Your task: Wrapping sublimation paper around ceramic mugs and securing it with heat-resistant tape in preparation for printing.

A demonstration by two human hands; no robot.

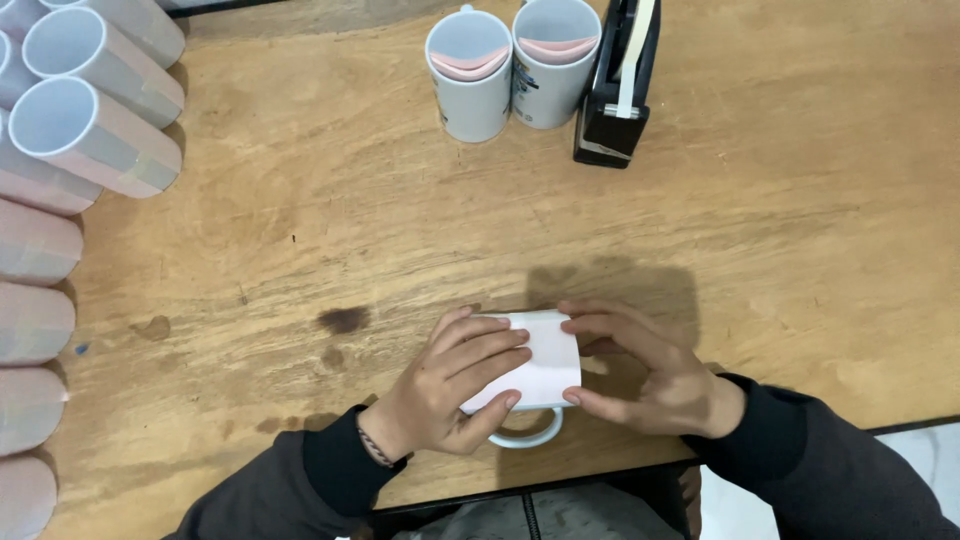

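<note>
While it's lying on its side near the wooden table's (300, 200) front edge, the white ceramic mug wrapped in pale paper (535, 365) is looking stiff, slick, breakable; left hand (450, 385) and right hand (650, 375) are both gripping its paper-covered body, probably the safest hold.

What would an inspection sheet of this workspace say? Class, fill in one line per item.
Surface: wooden table, with dark stains near the middle.
Job's things: white mug on its side, wrapped in pale paper, handle toward the person.
Clutter: two upright mugs with pink paper inside; black tape dispenser beside them; wrapped mugs lying stacked at the left edge.
Grippers: left hand and right hand press the paper around the white mug.
Cables: nothing seen.
Surroundings: pale floor at lower right.
</note>
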